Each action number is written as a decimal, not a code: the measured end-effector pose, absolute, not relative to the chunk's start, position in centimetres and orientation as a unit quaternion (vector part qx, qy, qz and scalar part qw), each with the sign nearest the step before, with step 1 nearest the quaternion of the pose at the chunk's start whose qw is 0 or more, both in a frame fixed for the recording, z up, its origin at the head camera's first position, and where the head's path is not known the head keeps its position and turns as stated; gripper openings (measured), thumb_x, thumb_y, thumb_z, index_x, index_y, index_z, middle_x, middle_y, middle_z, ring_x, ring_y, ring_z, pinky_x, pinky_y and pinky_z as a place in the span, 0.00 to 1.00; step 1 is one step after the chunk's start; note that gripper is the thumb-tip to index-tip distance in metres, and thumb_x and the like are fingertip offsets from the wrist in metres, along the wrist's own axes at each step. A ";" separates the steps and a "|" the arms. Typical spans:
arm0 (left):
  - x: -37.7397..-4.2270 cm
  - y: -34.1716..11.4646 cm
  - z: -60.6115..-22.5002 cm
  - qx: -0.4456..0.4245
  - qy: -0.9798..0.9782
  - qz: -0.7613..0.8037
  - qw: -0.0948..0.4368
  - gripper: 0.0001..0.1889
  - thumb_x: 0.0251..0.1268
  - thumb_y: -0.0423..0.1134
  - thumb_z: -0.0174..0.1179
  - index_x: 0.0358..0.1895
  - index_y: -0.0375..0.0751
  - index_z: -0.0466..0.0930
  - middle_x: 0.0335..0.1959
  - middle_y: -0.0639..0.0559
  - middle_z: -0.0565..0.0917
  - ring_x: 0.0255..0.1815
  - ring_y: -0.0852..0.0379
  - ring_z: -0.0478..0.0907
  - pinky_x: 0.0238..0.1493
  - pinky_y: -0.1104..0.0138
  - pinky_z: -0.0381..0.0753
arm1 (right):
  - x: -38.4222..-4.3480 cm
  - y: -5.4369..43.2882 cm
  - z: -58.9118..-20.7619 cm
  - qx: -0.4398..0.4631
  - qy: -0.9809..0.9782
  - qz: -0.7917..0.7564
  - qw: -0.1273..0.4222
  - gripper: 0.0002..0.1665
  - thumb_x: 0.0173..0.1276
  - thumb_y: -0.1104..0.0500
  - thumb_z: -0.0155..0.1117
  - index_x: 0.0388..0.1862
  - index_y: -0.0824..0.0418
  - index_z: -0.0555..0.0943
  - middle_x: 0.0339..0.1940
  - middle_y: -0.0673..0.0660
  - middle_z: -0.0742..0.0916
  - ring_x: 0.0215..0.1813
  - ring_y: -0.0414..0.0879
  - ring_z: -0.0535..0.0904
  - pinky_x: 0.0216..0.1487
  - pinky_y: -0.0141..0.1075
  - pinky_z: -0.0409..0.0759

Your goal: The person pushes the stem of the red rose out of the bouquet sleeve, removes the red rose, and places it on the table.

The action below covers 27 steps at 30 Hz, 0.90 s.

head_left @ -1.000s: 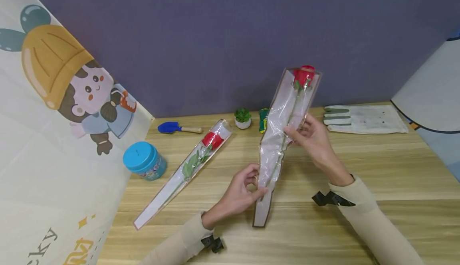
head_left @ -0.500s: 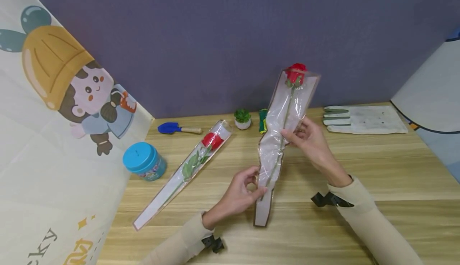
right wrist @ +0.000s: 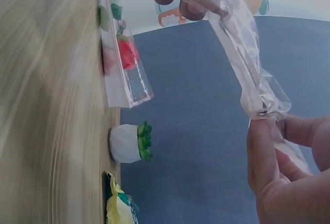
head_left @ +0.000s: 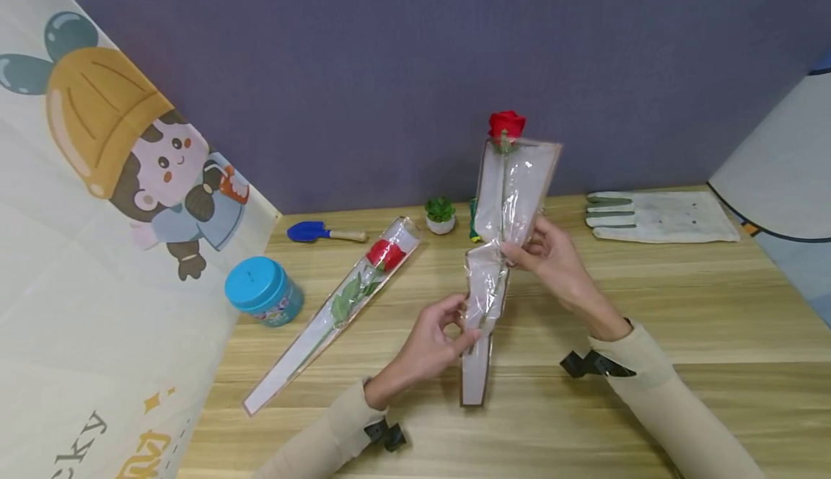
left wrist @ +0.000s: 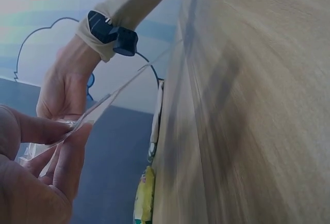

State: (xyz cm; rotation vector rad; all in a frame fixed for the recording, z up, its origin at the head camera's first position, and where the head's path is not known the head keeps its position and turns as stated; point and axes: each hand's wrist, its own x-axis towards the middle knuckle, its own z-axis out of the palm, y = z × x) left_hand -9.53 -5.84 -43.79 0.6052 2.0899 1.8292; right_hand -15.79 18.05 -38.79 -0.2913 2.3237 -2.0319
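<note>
A red rose [head_left: 506,125] stands in a clear-fronted wrapping sleeve [head_left: 522,176] with white backing, its bloom poking out past the sleeve's top edge. The left hand [head_left: 431,342] pinches the narrow lower part of the sleeve between thumb and fingers. Higher up, around the middle, the right hand [head_left: 552,259] pinches the sleeve, and the plastic is crumpled there. In the left wrist view the sleeve is seen edge-on between thumb and fingers. Left of the hands, a second wrapped rose [head_left: 385,255] lies slanted on the wooden table [head_left: 649,299].
A blue lidded tub [head_left: 262,291] stands at the left. Along the back lie a small blue shovel [head_left: 324,232], a potted succulent [head_left: 440,216], a green and yellow packet [right wrist: 119,203] partly behind the sleeve, and a white-and-green glove [head_left: 662,216]. A dark wall rises behind.
The bloom, earlier inside the sleeve, has slid up and left and now sticks out of the top. The sleeve has turned more upright; the right hand has shifted slightly left and down.
</note>
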 end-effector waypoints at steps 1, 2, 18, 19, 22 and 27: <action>-9.6 -5.8 -43.8 0.209 0.728 0.636 0.149 0.23 0.66 0.24 0.64 0.64 0.34 0.77 0.51 0.35 0.83 0.41 0.65 0.80 0.32 0.73 0.88 | -15.8 18.0 -38.8 -0.095 0.750 -0.654 0.022 0.35 0.74 0.66 0.66 0.77 0.66 0.67 0.61 0.69 0.85 0.48 0.35 0.87 0.50 0.33 0.90; -9.6 -5.8 -43.8 0.208 0.728 0.636 0.148 0.23 0.66 0.24 0.64 0.64 0.34 0.78 0.51 0.35 0.83 0.41 0.65 0.80 0.33 0.73 0.88 | -15.8 18.0 -38.8 -0.097 0.751 -0.653 0.024 0.35 0.74 0.66 0.66 0.77 0.66 0.67 0.62 0.73 0.84 0.48 0.35 0.87 0.51 0.33 0.90; -9.7 -5.8 -43.7 0.209 0.729 0.637 0.137 0.21 0.66 0.24 0.63 0.62 0.32 0.79 0.47 0.32 0.83 0.41 0.64 0.81 0.37 0.67 0.92 | -15.8 18.1 -38.7 -0.093 0.747 -0.657 0.038 0.34 0.73 0.65 0.68 0.75 0.68 0.68 0.47 0.41 0.88 0.47 0.37 0.87 0.49 0.33 0.90; -9.7 -5.8 -43.7 0.209 0.729 0.637 0.139 0.22 0.66 0.24 0.64 0.63 0.32 0.78 0.47 0.32 0.83 0.41 0.63 0.81 0.37 0.67 0.92 | -15.7 18.0 -38.6 -0.092 0.745 -0.660 0.038 0.35 0.73 0.66 0.68 0.75 0.68 0.68 0.47 0.40 0.88 0.47 0.37 0.87 0.49 0.33 0.90; -9.7 -5.8 -43.7 0.207 0.730 0.634 0.148 0.24 0.65 0.24 0.64 0.65 0.31 0.77 0.48 0.32 0.83 0.40 0.63 0.81 0.35 0.70 0.90 | -15.6 18.0 -38.5 -0.089 0.741 -0.665 0.034 0.34 0.72 0.67 0.68 0.74 0.70 0.68 0.46 0.38 0.88 0.46 0.37 0.88 0.48 0.33 0.91; -9.8 -5.8 -43.6 0.206 0.730 0.631 0.161 0.25 0.64 0.23 0.65 0.65 0.33 0.76 0.51 0.33 0.82 0.40 0.64 0.81 0.34 0.71 0.89 | -15.4 18.1 -38.4 -0.079 0.742 -0.665 0.027 0.32 0.71 0.67 0.68 0.71 0.72 0.70 0.44 0.37 0.88 0.46 0.37 0.87 0.48 0.33 0.90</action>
